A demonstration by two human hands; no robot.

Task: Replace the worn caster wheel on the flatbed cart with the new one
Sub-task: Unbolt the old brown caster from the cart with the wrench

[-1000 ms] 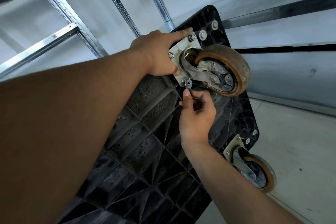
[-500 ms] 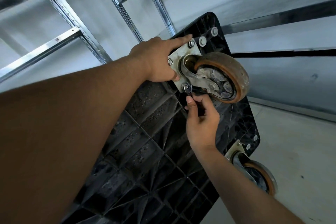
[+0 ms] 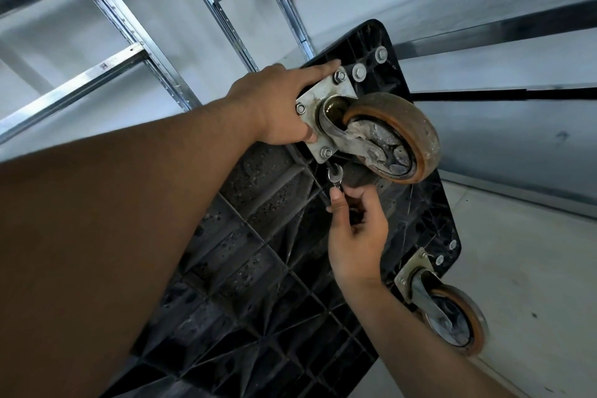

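- Pinching open-end wrench (image 3: 335, 175) in right hand (image 3: 358, 236), just below nut (image 3: 326, 152) at lower corner of mounting plate (image 3: 318, 100): could seat badly and slip.
- Bracing plate with straight-fingered left hand (image 3: 277, 107): could get pinched by swivelling worn caster wheel (image 3: 400, 136).

text: none legible | brands, numbers: none | mark (image 3: 103, 66) on shelf rail (image 3: 64, 89): too small to read

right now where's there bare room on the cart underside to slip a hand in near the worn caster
Free: the ribbed cart underside between the two forearms, and the rim strip between the worn caster and the second caster. Crowded: the mounting plate, with the left hand on it and the right hand holding the wrench just below its lower bolt.
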